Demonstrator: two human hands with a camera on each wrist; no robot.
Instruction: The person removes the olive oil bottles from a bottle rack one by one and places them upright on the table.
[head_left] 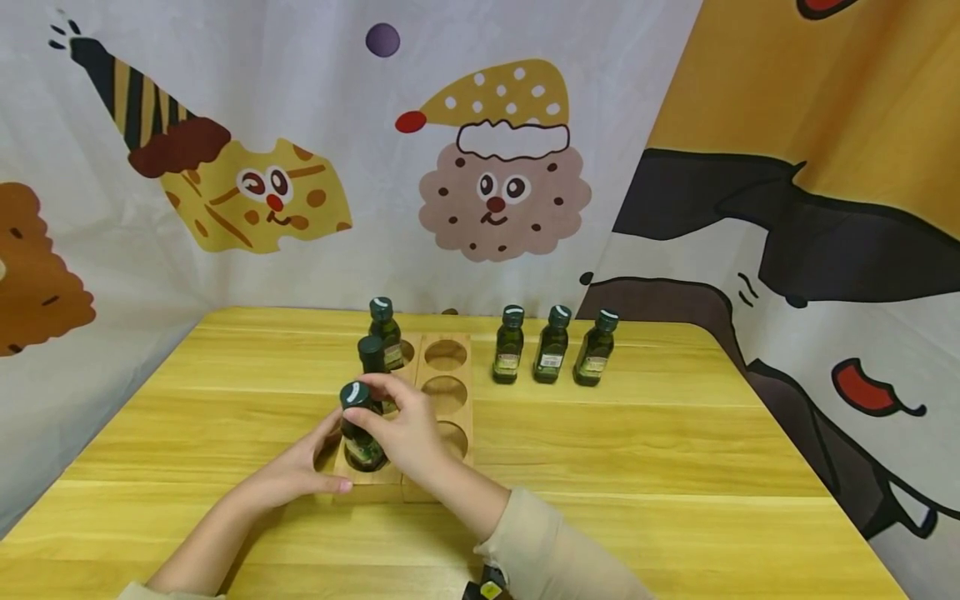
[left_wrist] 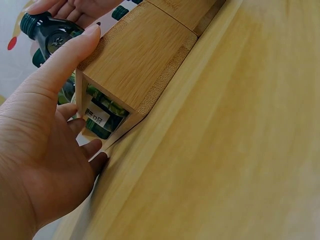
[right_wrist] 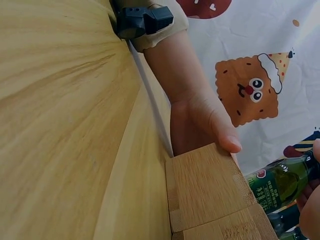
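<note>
At the front left hole of a wooden rack [head_left: 367, 493] stands a small dark-green glass bottle [head_left: 363, 450] with a green cap. My right hand [head_left: 408, 425] pinches it near the cap between thumb and fingers. My left hand [head_left: 300, 471] holds the rack's front left corner; its thumb lies against the front block and the other fingers are at the open side, as the left wrist view shows. Behind, in the same column, are a middle bottle [head_left: 371, 357], partly hidden by my right hand, and a back bottle [head_left: 386, 333]. The right wrist view shows the front bottle's green label [right_wrist: 267, 192].
Three similar bottles stand in a row right of the rack: a left one [head_left: 507, 346], a middle one [head_left: 551, 346] and a right one [head_left: 595, 348]. The rack's right column shows round holes. A printed cloth [head_left: 315, 67] hangs behind the wooden table [head_left: 637, 467].
</note>
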